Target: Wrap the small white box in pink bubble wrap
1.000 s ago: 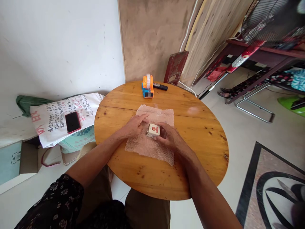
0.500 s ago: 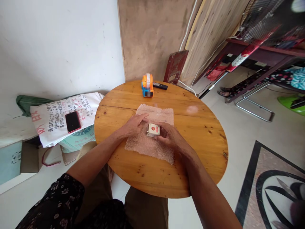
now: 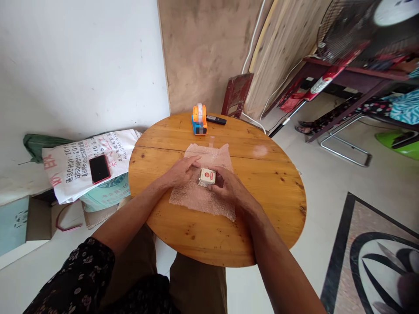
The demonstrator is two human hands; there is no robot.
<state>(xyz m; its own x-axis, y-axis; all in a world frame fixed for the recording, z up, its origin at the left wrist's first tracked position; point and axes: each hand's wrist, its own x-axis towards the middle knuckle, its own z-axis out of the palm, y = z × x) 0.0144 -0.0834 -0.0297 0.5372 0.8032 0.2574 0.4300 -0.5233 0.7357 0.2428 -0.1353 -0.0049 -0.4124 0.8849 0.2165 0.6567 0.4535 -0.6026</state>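
A small cream carton with red print [image 3: 207, 177] sits on a sheet of bubble wrap [image 3: 203, 203] laid flat on the round wooden table. The thumb and fingers of my right hand [image 3: 231, 186] close on the carton's right side. Just left of the carton, my left hand [image 3: 183, 172] rests over the wrap's left edge, its fingers stretched out and holding nothing. A gap shows between those fingers and the carton.
Toward the table's [image 3: 271, 192] far edge stand an orange and blue tape dispenser [image 3: 199, 119] and a black remote-like object [image 3: 216, 119]. A phone [image 3: 100, 168] lies on printed sacks [image 3: 70, 174] at left. Another person's legs [image 3: 347, 115] show beyond a fan [image 3: 327, 78].
The view has shifted a little, so the table and its contents appear slightly further left. Hands, carton and wrap keep about the same places relative to each other.
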